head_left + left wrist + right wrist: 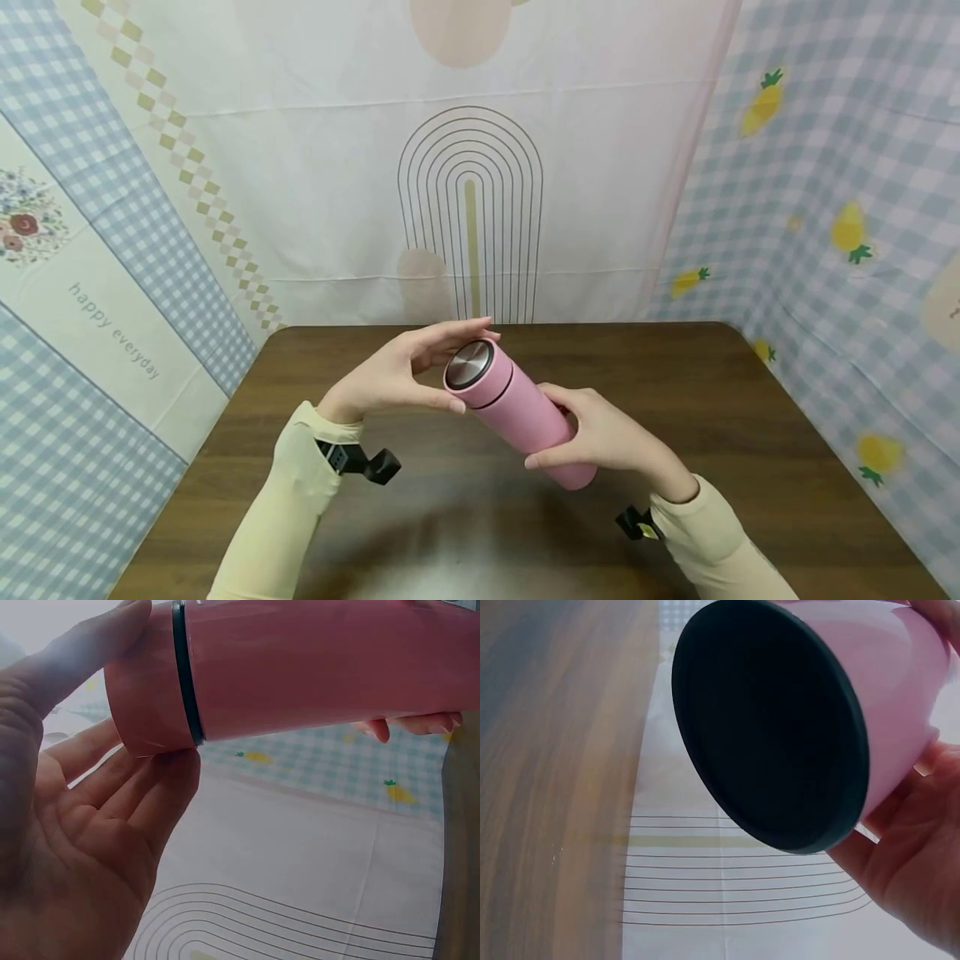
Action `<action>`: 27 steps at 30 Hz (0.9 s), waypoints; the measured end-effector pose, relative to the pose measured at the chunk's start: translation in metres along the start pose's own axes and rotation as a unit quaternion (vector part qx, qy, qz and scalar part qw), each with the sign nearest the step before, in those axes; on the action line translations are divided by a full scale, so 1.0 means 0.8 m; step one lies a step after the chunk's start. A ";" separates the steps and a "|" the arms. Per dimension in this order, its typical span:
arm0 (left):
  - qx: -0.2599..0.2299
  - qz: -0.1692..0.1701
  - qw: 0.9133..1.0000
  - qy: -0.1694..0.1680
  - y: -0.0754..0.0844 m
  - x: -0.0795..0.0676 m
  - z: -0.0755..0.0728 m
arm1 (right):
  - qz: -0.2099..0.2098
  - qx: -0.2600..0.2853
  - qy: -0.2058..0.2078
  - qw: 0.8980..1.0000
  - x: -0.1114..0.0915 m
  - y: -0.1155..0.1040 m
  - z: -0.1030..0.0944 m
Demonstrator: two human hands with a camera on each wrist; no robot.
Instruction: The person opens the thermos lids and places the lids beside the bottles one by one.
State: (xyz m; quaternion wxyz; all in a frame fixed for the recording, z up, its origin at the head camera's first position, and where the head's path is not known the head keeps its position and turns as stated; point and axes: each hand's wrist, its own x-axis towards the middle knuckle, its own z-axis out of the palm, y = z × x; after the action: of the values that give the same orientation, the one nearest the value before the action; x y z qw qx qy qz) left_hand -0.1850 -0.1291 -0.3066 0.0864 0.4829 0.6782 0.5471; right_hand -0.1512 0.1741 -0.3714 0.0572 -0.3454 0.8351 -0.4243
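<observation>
- I saw the left hand point(405, 371) at the lid point(498, 379), its thumb on the near side and its fingers arched round the far side, pinching it between them.
- The right hand point(600, 429) gripped the lower body of the bottle point(528, 417), thumb on the near side; the bottle hid parts of its other fingers from me.
- From the head camera I lost some of the left fingertips behind the lid; the left wrist view showed them touching it, but cut off the bottle's base end.
- The right wrist view left the lid out, and its dark base point(769, 727) was too shadowed for me to make out any marking.
- The bottle was pink and cylindrical, held tilted above the table, lid to the far left, base to the near right. I saw a brushed-metal disc point(469, 364) on the lid and a thin dark ring point(186, 675) where lid met body.
- Pale yellow sleeves point(281, 517) ran out of sight at the near edge, black devices point(356, 461) at both wrists.
- Below lay the brown wood-grain table point(652, 358); beyond it hung a white cloth point(315, 183) with an arch print, and to the right a checked cloth point(810, 275) with pineapples.
</observation>
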 end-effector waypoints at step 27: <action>0.089 -0.045 0.989 0.105 0.000 0.003 0.010 | 0.034 -0.111 0.116 0.987 0.004 -0.004 0.006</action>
State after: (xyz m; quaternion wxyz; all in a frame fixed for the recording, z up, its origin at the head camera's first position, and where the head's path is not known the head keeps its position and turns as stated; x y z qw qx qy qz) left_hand -0.1809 -0.1224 -0.3086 -0.0041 0.3972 0.7504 0.5283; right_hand -0.1500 0.1680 -0.3715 -0.0640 -0.2700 0.8890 -0.3642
